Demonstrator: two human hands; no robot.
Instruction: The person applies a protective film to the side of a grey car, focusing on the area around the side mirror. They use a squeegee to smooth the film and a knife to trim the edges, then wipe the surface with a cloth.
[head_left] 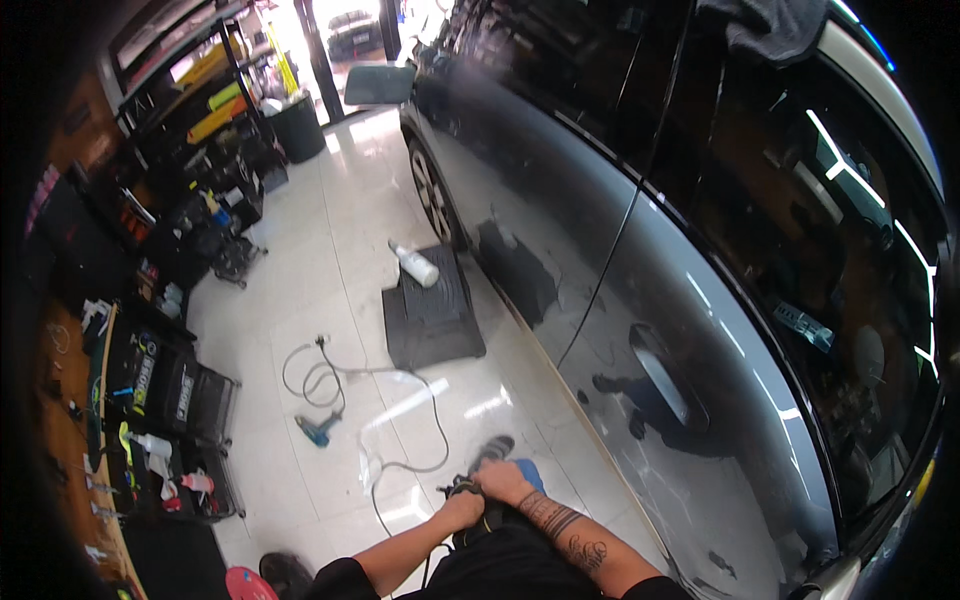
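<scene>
My left hand [462,510] is closed round a dark corded tool with yellow parts [493,517], held low in front of my body. My right hand [503,480] grips at the tool's far end, its fingers curled. Both hands cover much of the tool, so its exact kind is hidden. A thin grey cord [440,425] runs over the floor toward my lap. Just beyond my right hand show a dark shoe [494,450] and a patch of blue [531,474].
A grey car [640,300] fills the right side. Ahead, a white spray bottle [416,266] lies on a black floor mat [432,325]. A teal pistol-shaped tool [318,429] rests on the tiles. Black carts [185,390] and loaded shelves [205,110] line the left.
</scene>
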